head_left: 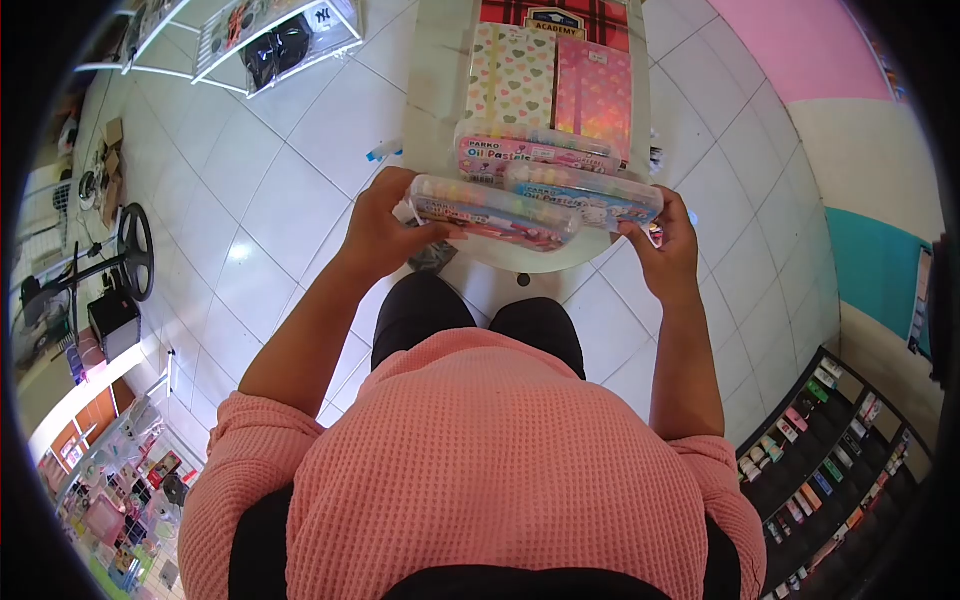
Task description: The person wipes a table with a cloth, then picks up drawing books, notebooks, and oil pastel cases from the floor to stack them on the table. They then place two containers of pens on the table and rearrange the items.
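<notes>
My left hand grips the left end of a clear oil pastels case with a reddish label, its thumb across the front. At the right, my right hand holds the right end of a blue oil pastels case. The two cases overlap near the middle, above the front end of a pale table. Just behind them is a pink oil pastels case. Farther back lie a heart-patterned notebook and a shiny pink notebook, with a red plaid item behind.
A white wire rack stands at the upper left. Along the left are a black wheel and a crowded display. A dark shelf of small goods is at the lower right. White tiles cover the floor.
</notes>
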The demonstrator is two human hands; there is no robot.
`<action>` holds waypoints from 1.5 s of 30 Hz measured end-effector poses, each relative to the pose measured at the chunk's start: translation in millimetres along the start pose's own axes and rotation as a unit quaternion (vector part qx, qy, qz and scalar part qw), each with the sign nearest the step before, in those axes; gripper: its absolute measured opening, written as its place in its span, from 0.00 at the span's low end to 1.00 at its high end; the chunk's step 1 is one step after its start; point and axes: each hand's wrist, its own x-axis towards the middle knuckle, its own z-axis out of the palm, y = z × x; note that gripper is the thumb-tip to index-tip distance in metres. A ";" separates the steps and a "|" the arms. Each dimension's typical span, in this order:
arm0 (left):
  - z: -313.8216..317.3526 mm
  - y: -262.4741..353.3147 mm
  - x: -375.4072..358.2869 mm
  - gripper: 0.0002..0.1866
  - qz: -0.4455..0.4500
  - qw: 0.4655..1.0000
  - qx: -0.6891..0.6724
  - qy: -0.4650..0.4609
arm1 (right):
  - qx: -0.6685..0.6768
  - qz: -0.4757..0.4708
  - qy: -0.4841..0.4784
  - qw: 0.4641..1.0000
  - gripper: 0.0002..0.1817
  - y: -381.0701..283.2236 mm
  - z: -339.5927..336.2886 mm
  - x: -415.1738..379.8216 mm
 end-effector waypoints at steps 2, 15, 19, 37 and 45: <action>5.4 1.5 1.7 0.31 0.030 0.999 0.005 0.018 | 0.036 0.007 -0.009 0.999 0.25 6.4 -1.6 0.3; 5.4 -18.6 2.8 0.32 0.082 0.992 0.098 0.024 | 0.056 -0.017 -0.025 0.998 0.44 -5.0 16.3 -2.5; 7.9 -15.7 7.0 0.34 0.113 0.991 0.062 0.028 | 0.069 -0.006 -0.017 0.997 0.46 -3.9 18.1 -1.3; 4.4 -1.0 14.7 0.42 0.159 0.964 -0.113 0.179 | -0.070 -0.193 0.175 0.963 0.64 -9.7 43.6 -24.0; -20.9 48.6 65.0 0.29 0.050 0.997 0.056 -0.032 | -0.295 -0.227 0.171 0.912 0.38 -27.4 84.3 -29.6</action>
